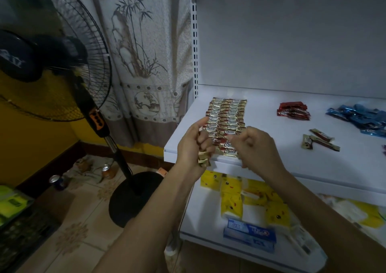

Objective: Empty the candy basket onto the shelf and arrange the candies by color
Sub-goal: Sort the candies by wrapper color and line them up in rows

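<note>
Left hand (194,145) at 9 o'clock of frame centre, fingers curled tight around a candy stack (203,160), gold wrappers, ends sticking out below the palm. Right hand (258,147) just beside it at 3 o'clock, fingers curled in, thumb and forefinger tips pinching the wrapper end of one gold candy (228,136) at the near end of the gold rows (227,113). The hands are close together but not touching.

Gold rows: two neat columns of Choco candies lying flat on the white shelf (271,164), running from the back wall toward the front edge, at the shelf's left end. Red candies (293,110) in a small pile at 3 o'clock of the rows, apart from them. Blue candies (361,119) heaped further out at 3 o'clock, near the frame edge. Loose candies (319,139), three or so gold-brown ones, unsorted, at 5 o'clock of the red pile.

Lower shelf at 6 o'clock: yellow packs (231,189), blue box (250,234). Standing fan (92,109) at 9 o'clock, bamboo-print curtain (142,42) at 11 o'clock. Drink cans (107,170) on the tiled floor by the fan base.
</note>
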`<action>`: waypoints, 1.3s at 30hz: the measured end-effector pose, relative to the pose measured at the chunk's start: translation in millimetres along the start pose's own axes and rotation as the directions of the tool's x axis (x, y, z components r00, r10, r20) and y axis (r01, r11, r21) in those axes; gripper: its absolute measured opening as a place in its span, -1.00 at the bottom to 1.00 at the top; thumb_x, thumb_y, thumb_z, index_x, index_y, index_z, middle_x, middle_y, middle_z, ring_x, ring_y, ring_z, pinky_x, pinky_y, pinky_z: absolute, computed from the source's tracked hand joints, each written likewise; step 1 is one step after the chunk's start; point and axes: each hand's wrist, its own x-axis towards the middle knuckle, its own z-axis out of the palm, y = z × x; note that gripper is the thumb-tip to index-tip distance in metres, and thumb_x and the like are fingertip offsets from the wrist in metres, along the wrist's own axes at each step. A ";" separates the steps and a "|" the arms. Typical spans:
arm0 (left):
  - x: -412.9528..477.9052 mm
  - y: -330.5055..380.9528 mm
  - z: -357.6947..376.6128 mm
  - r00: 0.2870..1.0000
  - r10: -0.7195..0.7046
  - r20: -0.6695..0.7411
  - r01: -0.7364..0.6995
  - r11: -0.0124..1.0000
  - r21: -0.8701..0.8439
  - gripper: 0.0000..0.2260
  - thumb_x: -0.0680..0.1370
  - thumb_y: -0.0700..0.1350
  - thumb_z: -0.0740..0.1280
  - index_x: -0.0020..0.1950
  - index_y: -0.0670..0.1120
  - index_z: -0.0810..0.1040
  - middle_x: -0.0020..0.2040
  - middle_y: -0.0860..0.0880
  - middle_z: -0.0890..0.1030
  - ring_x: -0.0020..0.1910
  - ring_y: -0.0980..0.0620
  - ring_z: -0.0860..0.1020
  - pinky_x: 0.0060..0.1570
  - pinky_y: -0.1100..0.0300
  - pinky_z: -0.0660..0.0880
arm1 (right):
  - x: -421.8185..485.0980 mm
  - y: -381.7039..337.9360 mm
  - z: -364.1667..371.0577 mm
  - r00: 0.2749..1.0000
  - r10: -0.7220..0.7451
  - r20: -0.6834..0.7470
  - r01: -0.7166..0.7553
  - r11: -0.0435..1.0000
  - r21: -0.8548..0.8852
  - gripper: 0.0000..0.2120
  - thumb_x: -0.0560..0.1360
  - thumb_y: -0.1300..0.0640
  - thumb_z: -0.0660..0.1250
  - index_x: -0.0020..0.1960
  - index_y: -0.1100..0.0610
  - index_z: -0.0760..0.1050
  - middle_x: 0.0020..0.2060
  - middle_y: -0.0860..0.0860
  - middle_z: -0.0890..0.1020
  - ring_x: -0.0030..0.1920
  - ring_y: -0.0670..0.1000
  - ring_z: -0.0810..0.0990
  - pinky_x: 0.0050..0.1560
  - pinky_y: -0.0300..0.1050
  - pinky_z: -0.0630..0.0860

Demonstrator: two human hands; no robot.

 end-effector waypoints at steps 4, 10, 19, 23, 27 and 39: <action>-8.8 14.9 21.2 1.000 -0.005 0.018 0.009 0.968 -0.250 -0.81 0.64 -0.11 0.17 0.12 -0.08 0.56 -0.48 0.06 0.26 -0.53 0.12 0.28 -0.52 0.32 0.36 | -25.7 -33.7 11.4 0.991 -0.100 0.091 0.072 0.959 0.275 -0.81 0.43 -0.02 0.43 -0.20 0.04 0.47 -0.41 0.05 0.60 -0.48 -0.03 0.55 -0.42 -0.16 0.47; -27.8 23.3 39.5 0.991 0.085 0.100 -0.073 0.991 -0.112 -0.82 0.61 -0.04 0.22 0.07 0.01 0.60 -0.24 0.04 0.62 -0.24 0.11 0.52 -0.38 0.29 0.50 | -40.3 -45.0 13.2 0.986 -0.106 0.130 0.044 0.912 0.407 -0.74 0.43 0.05 0.43 0.08 0.07 0.49 -0.27 0.07 0.59 -0.40 -0.06 0.56 -0.40 -0.19 0.49; -17.9 -23.4 91.0 0.991 -0.025 0.128 0.012 0.994 0.104 -0.54 0.60 0.11 0.23 0.35 -0.19 0.43 0.00 -0.05 0.66 -0.02 0.08 0.61 -0.24 0.23 0.56 | -31.6 -15.6 -37.9 0.995 0.088 0.053 -0.102 0.834 0.543 -0.87 0.50 0.27 0.34 0.04 0.25 0.49 -0.41 0.11 0.48 -0.56 -0.09 0.44 -0.59 -0.23 0.33; -2.4 -54.6 113.8 0.980 -0.138 0.144 0.118 0.983 0.141 -0.52 0.49 0.16 0.31 0.26 -0.14 0.49 0.08 -0.04 0.64 0.08 0.00 0.60 -0.34 0.22 0.55 | -10.2 16.4 -63.5 0.995 0.087 -0.043 -0.053 0.859 0.509 -0.90 0.50 0.26 0.36 -0.04 0.28 0.48 -0.41 0.12 0.50 -0.58 -0.12 0.44 -0.57 -0.26 0.35; 24.3 -85.5 135.0 0.981 -0.192 0.037 0.185 0.972 0.148 -0.81 0.66 -0.06 0.16 0.19 -0.12 0.46 -0.02 -0.05 0.66 -0.13 0.00 0.66 -0.37 0.16 0.57 | 16.3 56.2 -85.1 0.996 0.083 0.023 -0.086 0.940 0.329 -0.97 0.49 0.21 0.37 -0.11 0.13 0.52 -0.33 0.10 0.60 -0.51 -0.10 0.54 -0.54 -0.27 0.40; 32.5 -119.6 121.1 0.983 -0.162 -0.091 0.181 0.945 0.273 -0.83 0.64 -0.14 0.18 -0.09 -0.09 0.50 -0.40 0.00 0.51 -0.58 0.12 0.38 -0.60 0.34 0.24 | 35.0 142.3 -127.6 0.991 0.030 -0.129 -0.032 0.999 -0.015 -0.81 0.52 0.06 0.33 -0.17 0.16 0.56 -0.31 -0.08 0.64 -0.23 -0.15 0.60 -0.07 -0.07 0.55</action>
